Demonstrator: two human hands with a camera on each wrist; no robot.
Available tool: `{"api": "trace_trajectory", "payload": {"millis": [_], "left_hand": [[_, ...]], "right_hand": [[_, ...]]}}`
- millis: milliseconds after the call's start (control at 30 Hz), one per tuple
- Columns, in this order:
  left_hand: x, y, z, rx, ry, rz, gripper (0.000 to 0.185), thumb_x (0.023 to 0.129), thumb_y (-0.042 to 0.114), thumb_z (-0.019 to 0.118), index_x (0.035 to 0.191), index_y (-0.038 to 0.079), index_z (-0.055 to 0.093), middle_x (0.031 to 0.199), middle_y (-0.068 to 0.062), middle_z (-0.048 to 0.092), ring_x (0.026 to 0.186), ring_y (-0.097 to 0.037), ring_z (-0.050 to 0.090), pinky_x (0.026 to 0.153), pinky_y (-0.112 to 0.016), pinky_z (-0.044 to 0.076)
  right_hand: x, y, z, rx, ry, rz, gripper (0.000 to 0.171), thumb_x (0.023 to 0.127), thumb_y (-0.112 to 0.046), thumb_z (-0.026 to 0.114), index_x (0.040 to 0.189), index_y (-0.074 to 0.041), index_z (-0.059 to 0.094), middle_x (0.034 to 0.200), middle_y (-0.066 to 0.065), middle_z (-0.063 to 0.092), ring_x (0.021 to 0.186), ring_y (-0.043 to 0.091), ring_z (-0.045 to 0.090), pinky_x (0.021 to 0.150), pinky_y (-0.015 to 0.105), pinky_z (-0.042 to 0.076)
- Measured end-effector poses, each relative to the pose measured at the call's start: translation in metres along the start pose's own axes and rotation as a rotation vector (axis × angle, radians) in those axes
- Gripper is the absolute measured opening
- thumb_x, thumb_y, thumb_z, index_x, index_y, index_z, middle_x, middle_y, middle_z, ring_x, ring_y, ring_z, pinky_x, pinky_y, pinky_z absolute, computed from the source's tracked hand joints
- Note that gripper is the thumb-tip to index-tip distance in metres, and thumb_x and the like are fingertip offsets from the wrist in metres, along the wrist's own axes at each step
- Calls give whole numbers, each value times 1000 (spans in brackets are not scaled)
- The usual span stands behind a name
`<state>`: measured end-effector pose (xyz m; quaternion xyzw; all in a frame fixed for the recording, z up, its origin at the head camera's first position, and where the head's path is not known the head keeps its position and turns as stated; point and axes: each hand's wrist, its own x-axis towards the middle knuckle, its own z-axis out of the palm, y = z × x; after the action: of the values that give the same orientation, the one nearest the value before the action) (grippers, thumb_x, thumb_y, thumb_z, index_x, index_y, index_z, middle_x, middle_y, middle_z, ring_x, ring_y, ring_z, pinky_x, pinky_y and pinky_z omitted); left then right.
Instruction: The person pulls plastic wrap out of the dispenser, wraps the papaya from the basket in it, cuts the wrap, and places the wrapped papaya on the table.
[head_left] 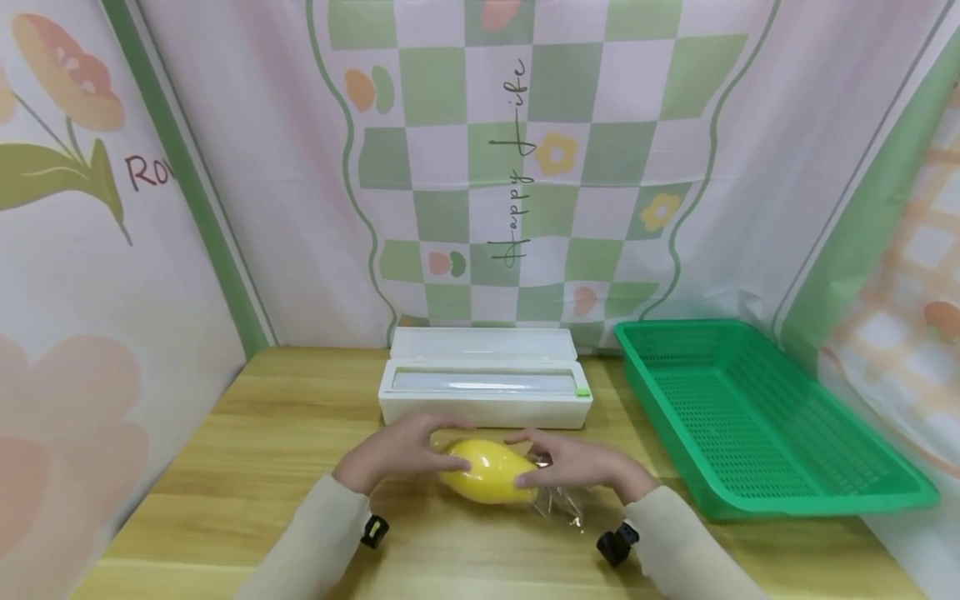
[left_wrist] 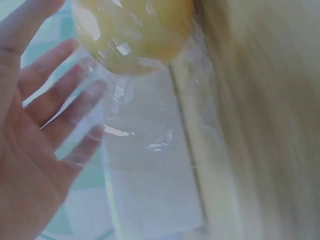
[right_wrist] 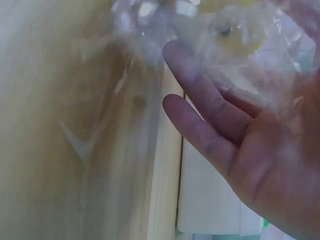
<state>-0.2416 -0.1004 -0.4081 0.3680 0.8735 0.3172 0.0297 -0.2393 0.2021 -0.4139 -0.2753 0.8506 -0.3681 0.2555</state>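
Smooth yellow mango-shaped fruit, lower centre on the wooden worktop, cupped between left hand and right hand, flat-fingered grips smoothing clear plastic film around it.

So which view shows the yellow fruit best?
The head view: the whole yellow fruit lies between both hands, film around it. The left wrist view shows only its blurred end; the right wrist view shows a film-covered glimpse.
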Motion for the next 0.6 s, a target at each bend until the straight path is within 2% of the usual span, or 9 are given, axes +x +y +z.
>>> {"api": "trace_trajectory", "payload": {"millis": [100,200,333,500,600], "left_hand": [[-2,7,-1,103,119,129,39,87,38,78,120,17,72,117,6,68,110,-12,60,98,-38,49],[-5,12,-1,105,157,185,30,88,28,79,113,13,75,102,6,69,94,-10,61,83,-30,54],[-9,14,0,63,107,165,28,90,19,76,115,8,72,95,2,68,83,-10,63,72,-21,55],[-13,8,6,50,84,123,33,92,17,73,122,3,68,104,-5,66,86,-12,66,76,-20,56],[-14,4,10,43,91,112,37,93,20,73,125,4,67,110,-6,64,89,-13,67,78,-23,57]], "right_hand": [[-1,0,2,-1,-14,-19,69,92,-45,70,150,-23,41,116,6,62,101,22,61,82,40,54],[-2,-2,5,13,-31,-38,70,93,-43,70,151,-23,38,113,5,61,98,21,60,79,38,54],[-3,-5,7,28,-38,-43,76,92,-41,71,154,-19,33,112,6,61,97,21,60,78,36,55],[-5,-10,10,-7,-35,-41,83,93,-43,69,159,-20,25,111,4,62,97,19,61,79,35,54],[-7,-11,11,-30,-35,-40,77,97,-45,64,159,-23,25,112,4,64,98,18,62,80,36,55]]}}
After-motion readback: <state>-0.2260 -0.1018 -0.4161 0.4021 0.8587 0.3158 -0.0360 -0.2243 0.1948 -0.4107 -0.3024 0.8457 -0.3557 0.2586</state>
